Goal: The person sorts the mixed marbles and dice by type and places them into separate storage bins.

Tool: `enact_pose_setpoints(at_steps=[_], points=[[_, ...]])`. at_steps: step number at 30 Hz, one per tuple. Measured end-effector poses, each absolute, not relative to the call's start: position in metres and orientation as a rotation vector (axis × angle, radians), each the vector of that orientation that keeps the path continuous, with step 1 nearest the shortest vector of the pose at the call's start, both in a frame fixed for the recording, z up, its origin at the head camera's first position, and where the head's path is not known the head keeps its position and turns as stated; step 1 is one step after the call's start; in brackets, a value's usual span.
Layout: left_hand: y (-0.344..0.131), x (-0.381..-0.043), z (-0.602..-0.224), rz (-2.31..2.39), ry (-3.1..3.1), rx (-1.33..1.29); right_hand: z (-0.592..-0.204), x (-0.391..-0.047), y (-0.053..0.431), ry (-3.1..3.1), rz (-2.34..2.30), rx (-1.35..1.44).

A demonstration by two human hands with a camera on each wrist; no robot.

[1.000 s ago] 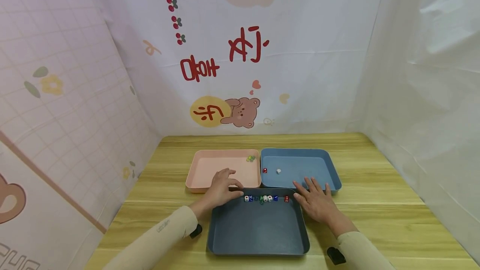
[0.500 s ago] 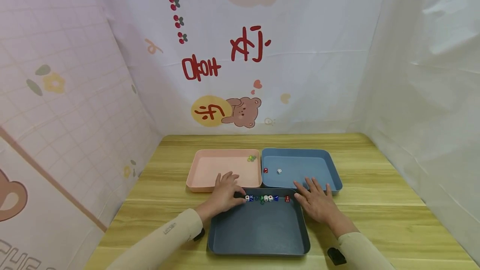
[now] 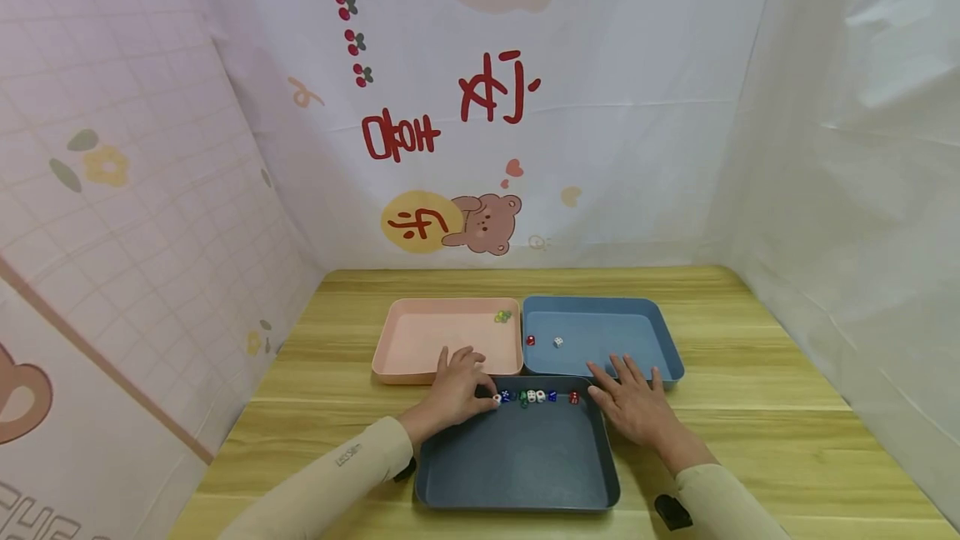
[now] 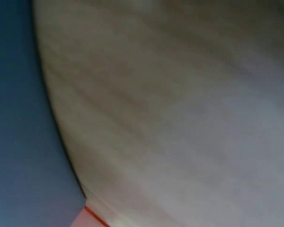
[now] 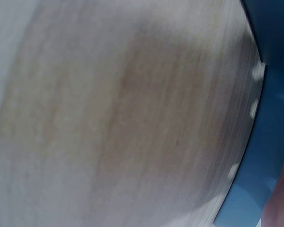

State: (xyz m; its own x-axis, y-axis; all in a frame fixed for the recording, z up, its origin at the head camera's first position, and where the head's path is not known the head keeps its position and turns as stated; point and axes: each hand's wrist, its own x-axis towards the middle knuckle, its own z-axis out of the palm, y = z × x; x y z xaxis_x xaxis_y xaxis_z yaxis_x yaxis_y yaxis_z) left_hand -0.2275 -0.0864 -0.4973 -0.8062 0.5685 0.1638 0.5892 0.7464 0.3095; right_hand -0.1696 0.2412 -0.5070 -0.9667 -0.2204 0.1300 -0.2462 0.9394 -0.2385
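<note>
Left grip [image 3: 453, 392]: thumb and forefinger pinch the white die [image 3: 497, 400] at the left end of the row, inside the dark tray [image 3: 517, 465] near its far wall. Advised, in judgement: hold opposite faces and lift straight up, sparing the adjacent blue die [image 3: 506, 396]. Right grip [image 3: 636, 408]: fingers spread, holding nothing. Compared with half a second ago, the left grip sits farther right; the right grip is unchanged.

Fingertips of the left hand [image 3: 452, 392] partly hide the small white cubic die [image 3: 497, 399] they pinch. Just right of this grip, a small dark cubic die [image 3: 514, 396] is indistinct; below left, the beige fabric sleeve [image 3: 322, 486] is cut off.
</note>
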Motion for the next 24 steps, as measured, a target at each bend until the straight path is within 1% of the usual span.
enact_pose_setpoints(at_steps=[16, 24], points=[[-0.09, -0.226, -0.497, -0.576, -2.894, -0.965, -0.509, -0.17, 0.241, -2.99, 0.385, 0.367], [-0.095, -0.228, -0.484, -0.714, -2.862, -0.904, -0.509, -0.17, 0.241, -2.983, 0.387, 0.366]])
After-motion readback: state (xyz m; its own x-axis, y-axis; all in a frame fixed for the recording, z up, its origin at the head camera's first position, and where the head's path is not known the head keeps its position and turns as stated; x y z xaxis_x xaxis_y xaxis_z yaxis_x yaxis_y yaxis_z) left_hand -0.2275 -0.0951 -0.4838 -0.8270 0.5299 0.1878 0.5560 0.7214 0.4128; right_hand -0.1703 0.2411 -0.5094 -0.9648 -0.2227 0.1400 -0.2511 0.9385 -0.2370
